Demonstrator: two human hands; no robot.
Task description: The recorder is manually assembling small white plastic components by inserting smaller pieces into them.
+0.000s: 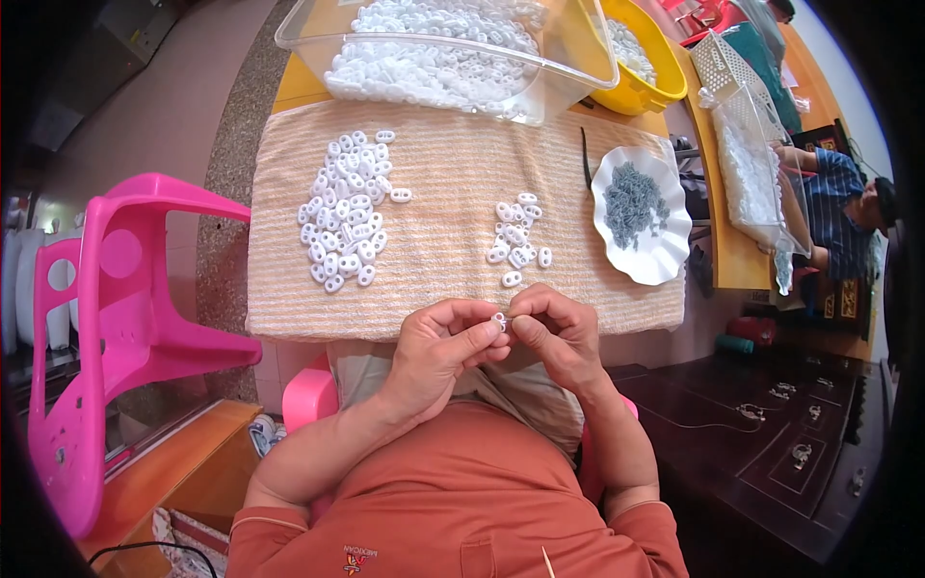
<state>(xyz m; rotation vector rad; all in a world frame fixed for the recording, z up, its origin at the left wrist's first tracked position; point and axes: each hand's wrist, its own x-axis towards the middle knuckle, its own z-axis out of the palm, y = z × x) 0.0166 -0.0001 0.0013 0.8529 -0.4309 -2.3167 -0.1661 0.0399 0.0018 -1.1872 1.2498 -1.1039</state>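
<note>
My left hand (450,339) pinches a small white two-hole plastic piece (500,319) between thumb and fingers, above my lap at the towel's near edge. Thumb and forefinger of my right hand (553,332) are closed right beside the piece. Whatever they hold is too small to make out. Just beyond my hands lies a small group of white two-hole pieces (515,234). A larger pile of the same pieces (345,207) is spread at the left. On the right, a white scalloped plate (665,255) holds a heap of tiny grey parts (632,204).
A striped towel (443,164) covers the table. At its far side stand a clear bin (568,60) of white pieces and a yellow basin (663,94). A pink chair (125,289) is at the left. Another person (836,207) sits by a clear tub (747,173) at the right.
</note>
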